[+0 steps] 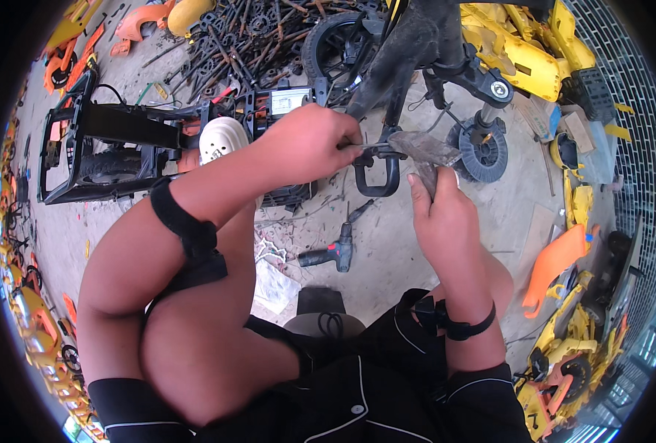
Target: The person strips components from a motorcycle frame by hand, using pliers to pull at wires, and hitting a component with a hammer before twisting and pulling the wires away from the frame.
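Observation:
My left hand [309, 144] is closed on a thin metal rod [372, 145], held at a black frame assembly [376, 173] with a loop-shaped part. My right hand [446, 214] grips the handle of a hammer [424, 148], whose worn, flat grey head is raised beside the rod, just right of my left fingers. Above them rises a dark tube and fork structure [387, 63] with a linkage. A round grey wheel-like part [483, 162] sits behind the hammer, at the right. Whether the hammer head touches the rod I cannot tell.
A cordless drill [331, 255] lies on the concrete floor [372, 295] below my hands. A black frame [102, 136] is at left, a pile of rusty metal parts [232, 37] behind. Yellow panels [520, 52] and an orange panel [553, 262] lie to the right.

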Motion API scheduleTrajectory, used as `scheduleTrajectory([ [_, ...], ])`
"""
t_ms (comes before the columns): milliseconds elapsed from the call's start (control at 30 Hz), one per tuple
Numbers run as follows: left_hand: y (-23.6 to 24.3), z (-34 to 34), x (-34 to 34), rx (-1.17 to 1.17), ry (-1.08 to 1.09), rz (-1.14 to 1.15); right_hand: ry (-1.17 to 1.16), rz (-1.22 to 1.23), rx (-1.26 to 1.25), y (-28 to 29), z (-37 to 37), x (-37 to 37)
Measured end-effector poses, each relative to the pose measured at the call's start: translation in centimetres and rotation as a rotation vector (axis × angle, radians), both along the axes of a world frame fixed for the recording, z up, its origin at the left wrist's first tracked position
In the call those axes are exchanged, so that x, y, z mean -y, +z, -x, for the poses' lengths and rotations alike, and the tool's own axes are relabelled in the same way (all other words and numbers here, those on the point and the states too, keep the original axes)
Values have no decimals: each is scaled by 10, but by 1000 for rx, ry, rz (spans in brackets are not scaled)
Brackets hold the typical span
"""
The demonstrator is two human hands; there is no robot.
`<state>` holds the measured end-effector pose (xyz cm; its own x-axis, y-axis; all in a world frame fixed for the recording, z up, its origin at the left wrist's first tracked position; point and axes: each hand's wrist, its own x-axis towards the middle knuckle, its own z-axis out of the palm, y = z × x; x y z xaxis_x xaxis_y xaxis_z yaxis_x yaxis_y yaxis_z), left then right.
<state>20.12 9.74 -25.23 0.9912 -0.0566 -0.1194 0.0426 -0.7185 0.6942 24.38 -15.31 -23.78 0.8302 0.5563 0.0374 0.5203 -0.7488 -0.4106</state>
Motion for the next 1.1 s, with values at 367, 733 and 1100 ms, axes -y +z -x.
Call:
scheduleTrajectory([
  [367,0,1,1,46,-54,-80,-131,-221,-94,24,10,6],
  [733,-4,-4,10,164,-62,-144,-92,-118,-48,20,13,2],
  [1100,0,-8,15,178,-52,-221,-68,-10,-25,14,3,-2],
])
